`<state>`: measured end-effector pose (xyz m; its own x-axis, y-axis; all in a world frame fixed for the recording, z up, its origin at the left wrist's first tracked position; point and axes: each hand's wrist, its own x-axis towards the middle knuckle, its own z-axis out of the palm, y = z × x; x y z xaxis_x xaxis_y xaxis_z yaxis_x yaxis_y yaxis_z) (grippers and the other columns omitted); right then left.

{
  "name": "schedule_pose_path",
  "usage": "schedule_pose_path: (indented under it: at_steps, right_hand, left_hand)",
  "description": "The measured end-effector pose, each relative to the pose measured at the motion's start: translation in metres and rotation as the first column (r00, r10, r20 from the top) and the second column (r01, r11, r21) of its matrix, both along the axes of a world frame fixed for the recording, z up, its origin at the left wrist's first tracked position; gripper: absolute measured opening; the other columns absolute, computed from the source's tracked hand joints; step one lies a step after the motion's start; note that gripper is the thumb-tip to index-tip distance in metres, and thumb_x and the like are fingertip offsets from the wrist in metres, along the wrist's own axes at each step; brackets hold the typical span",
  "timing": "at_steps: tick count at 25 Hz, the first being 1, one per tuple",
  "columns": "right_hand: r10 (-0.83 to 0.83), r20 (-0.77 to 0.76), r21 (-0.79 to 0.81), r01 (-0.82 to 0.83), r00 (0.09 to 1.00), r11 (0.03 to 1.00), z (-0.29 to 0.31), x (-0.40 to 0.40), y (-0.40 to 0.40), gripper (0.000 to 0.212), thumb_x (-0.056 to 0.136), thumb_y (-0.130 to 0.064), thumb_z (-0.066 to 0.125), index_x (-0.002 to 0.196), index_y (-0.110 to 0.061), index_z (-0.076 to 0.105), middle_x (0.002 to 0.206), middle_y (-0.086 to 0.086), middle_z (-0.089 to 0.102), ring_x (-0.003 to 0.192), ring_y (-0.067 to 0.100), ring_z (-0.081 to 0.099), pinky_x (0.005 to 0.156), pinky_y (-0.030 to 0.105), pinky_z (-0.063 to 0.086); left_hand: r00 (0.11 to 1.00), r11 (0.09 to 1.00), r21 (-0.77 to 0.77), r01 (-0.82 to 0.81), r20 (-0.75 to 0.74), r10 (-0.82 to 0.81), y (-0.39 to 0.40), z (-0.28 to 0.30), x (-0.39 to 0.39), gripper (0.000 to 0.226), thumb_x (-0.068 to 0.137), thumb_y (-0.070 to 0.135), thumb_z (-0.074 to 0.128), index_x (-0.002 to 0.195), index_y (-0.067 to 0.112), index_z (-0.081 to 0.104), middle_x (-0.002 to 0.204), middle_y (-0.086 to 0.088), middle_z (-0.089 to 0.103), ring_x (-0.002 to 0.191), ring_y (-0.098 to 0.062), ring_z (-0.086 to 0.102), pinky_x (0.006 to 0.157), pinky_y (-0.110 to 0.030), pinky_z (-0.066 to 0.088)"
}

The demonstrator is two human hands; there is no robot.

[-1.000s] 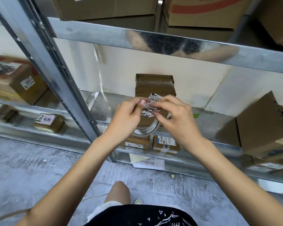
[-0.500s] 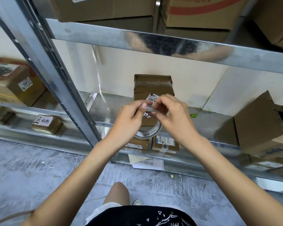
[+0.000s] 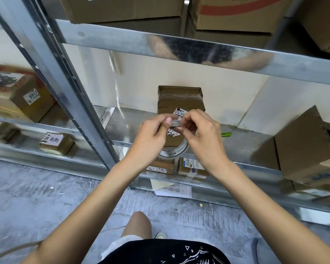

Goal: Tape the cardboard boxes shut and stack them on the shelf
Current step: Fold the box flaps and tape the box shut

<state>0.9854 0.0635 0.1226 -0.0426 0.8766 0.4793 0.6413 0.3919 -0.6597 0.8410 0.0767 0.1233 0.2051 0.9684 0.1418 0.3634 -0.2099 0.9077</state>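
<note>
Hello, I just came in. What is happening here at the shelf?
A person stands at a metal shelf and holds a roll of clear tape in front of it with both hands. The left hand and the right hand pinch the top of the roll, apparently looking for the tape's end. Behind the hands, a small cardboard box already wrapped in tape stands on the shelf.

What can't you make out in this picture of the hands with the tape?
All head view:
- Tape roll: top hidden by both hands, left hand, right hand.
- Label on upright box: partly covered by fingers.
- Left boxes: motion-blurred.
- Top-shelf boxes: cut off by the frame edge.
</note>
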Motion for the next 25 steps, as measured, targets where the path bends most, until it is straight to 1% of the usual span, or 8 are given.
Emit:
schedule_pose_path:
  at_steps: [4, 13, 15, 16, 18, 19, 21, 25]
  right_hand:
    - [0.059, 0.087, -0.024, -0.057, 0.994, 0.998, 0.0, 0.003, 0.002, 0.018, 0.077, 0.001, 0.07, 0.085, -0.009, 0.057, 0.083, -0.007, 0.05, 0.074, 0.003, 0.043, 0.068, 0.014, 0.037]
    - [0.034, -0.09, -0.013, -0.036, 0.995, 0.999, 0.001, 0.002, 0.0, 0.019, 0.072, -0.003, 0.076, 0.07, -0.004, 0.057, 0.07, 0.001, 0.054, 0.066, 0.008, 0.046, 0.061, 0.015, 0.036]
    - [0.057, -0.123, -0.004, -0.058, 0.991, 0.998, 0.003, 0.002, -0.002, 0.018, 0.074, -0.004, 0.075, 0.071, -0.004, 0.057, 0.07, 0.0, 0.053, 0.066, 0.007, 0.045, 0.061, 0.013, 0.035]
    - [0.077, -0.118, 0.0, -0.077, 0.99, 0.997, 0.005, 0.002, -0.003, 0.016, 0.075, -0.004, 0.074, 0.074, -0.005, 0.058, 0.073, 0.0, 0.053, 0.067, 0.005, 0.045, 0.062, 0.013, 0.036]
    - [0.123, -0.091, 0.0, -0.124, 0.988, 0.992, 0.009, 0.003, -0.004, 0.011, 0.078, -0.005, 0.071, 0.08, -0.005, 0.06, 0.078, 0.0, 0.054, 0.071, 0.003, 0.046, 0.066, 0.014, 0.037]
    - [0.142, -0.09, -0.009, -0.144, 0.986, 0.99, 0.011, 0.003, -0.004, 0.01, 0.078, -0.005, 0.07, 0.081, -0.006, 0.06, 0.079, 0.0, 0.054, 0.071, 0.003, 0.046, 0.066, 0.014, 0.037]
    - [0.167, -0.102, -0.039, -0.171, 0.981, 0.984, 0.015, 0.003, -0.004, 0.009, 0.078, -0.006, 0.068, 0.081, -0.008, 0.06, 0.079, 0.0, 0.054, 0.07, 0.003, 0.045, 0.065, 0.013, 0.035]
    - [0.179, -0.123, -0.077, -0.19, 0.976, 0.979, 0.019, 0.002, -0.005, 0.011, 0.076, -0.009, 0.068, 0.079, -0.013, 0.058, 0.076, 0.0, 0.054, 0.067, 0.005, 0.043, 0.061, 0.016, 0.035]
  left_hand:
    - [0.999, 1.0, 0.018, 0.009, -0.034, -0.008, -0.001, -0.001, 0.0, 0.027, 0.1, 0.017, 0.044, 0.114, 0.015, 0.066, 0.112, 0.001, 0.068, 0.108, -0.009, 0.059, 0.092, -0.02, 0.044]
    - [0.999, 0.999, -0.005, 0.05, -0.015, -0.05, 0.001, 0.001, -0.002, 0.035, 0.094, 0.031, 0.041, 0.111, 0.015, 0.067, 0.103, 0.002, 0.07, 0.104, -0.007, 0.061, 0.09, -0.022, 0.045]
    - [0.997, 0.997, -0.035, 0.075, 0.028, -0.074, 0.001, 0.006, -0.003, 0.028, 0.1, 0.021, 0.042, 0.11, 0.012, 0.066, 0.075, 0.006, 0.066, 0.084, 0.008, 0.059, 0.077, -0.014, 0.044]
    - [0.994, 0.993, -0.072, 0.094, 0.064, -0.09, 0.001, 0.009, -0.003, 0.026, 0.102, 0.015, 0.04, 0.108, 0.011, 0.065, 0.071, -0.001, 0.06, 0.071, 0.013, 0.056, 0.068, -0.008, 0.041]
    - [0.973, 0.973, -0.179, 0.145, 0.206, -0.107, 0.0, 0.012, -0.003, 0.026, 0.101, 0.013, 0.038, 0.102, 0.014, 0.064, 0.065, -0.007, 0.052, 0.056, 0.007, 0.048, 0.057, -0.01, 0.036]
    - [0.952, 0.958, -0.226, 0.175, 0.287, -0.106, -0.001, 0.012, -0.004, 0.026, 0.101, 0.013, 0.038, 0.099, 0.016, 0.063, 0.054, -0.002, 0.045, 0.054, 0.003, 0.043, 0.054, -0.013, 0.035]
    - [0.918, 0.932, -0.278, 0.234, 0.38, -0.117, -0.002, 0.012, -0.006, 0.026, 0.101, 0.014, 0.037, 0.099, 0.015, 0.063, 0.051, 0.014, 0.044, 0.053, 0.001, 0.037, 0.049, -0.016, 0.033]
    - [0.898, 0.91, -0.29, 0.295, 0.409, -0.161, -0.004, 0.016, -0.008, 0.026, 0.101, 0.016, 0.036, 0.101, 0.013, 0.062, 0.051, 0.017, 0.047, 0.054, 0.0, 0.035, 0.051, -0.018, 0.032]
